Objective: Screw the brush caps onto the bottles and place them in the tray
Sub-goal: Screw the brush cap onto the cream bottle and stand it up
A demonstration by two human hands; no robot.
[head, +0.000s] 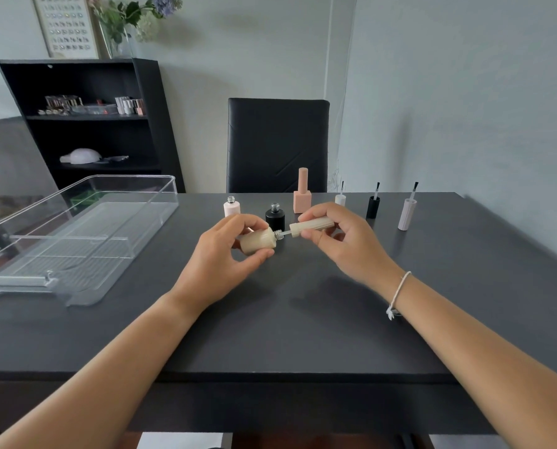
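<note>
My left hand [225, 254] grips a cream bottle [259, 243] lying sideways above the table, neck pointing right. My right hand [338, 241] pinches a cream brush cap [311, 225], its stem entering the bottle's neck with a small gap left. Behind stand an open pale pink bottle [232, 207], an open black bottle [275, 215] and a capped peach bottle [302, 192]. Three loose caps stand brush-up at the right: white [340, 198], black [372, 207] and lilac [407, 213]. A clear tray [76, 238] sits at the left.
The dark table [287, 319] stretches toward me, its front edge near the bottom of the view. A black chair [277, 144] stands behind the table. A black shelf unit [89, 118] with small items is at the back left.
</note>
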